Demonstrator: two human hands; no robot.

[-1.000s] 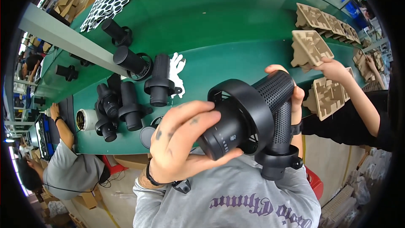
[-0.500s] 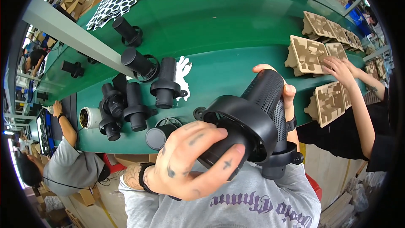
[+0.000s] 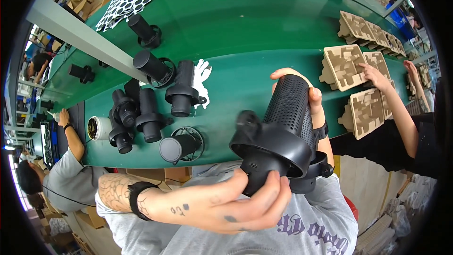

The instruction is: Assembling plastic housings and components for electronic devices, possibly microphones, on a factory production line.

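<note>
In front of my chest is a black microphone (image 3: 288, 101) with a perforated body and a wide mount ring. It tilts with its base toward me, and a small port shows on that base. My right hand (image 3: 315, 101) wraps its upper body from behind. A second black microphone (image 3: 304, 186) lies close behind the first, largely hidden; the same hand seems to hold both. The thumb and fingers of my left hand (image 3: 231, 205) close on the front one's base. On the green bench to the left stands another microphone (image 3: 181, 146) in its ring.
Several more black microphones (image 3: 150, 113) stand at the left, near a white glove (image 3: 202, 82) and a white tub (image 3: 99, 128). A grey post (image 3: 85, 38) crosses there. At the right, a co-worker's hand (image 3: 375, 76) touches moulded cardboard trays (image 3: 342, 82). Another person sits far left.
The front microphone has turned, bringing its ring's side lug upward and its port into view. My left hand has shifted down and right along the base. The co-worker's hands have moved apart.
</note>
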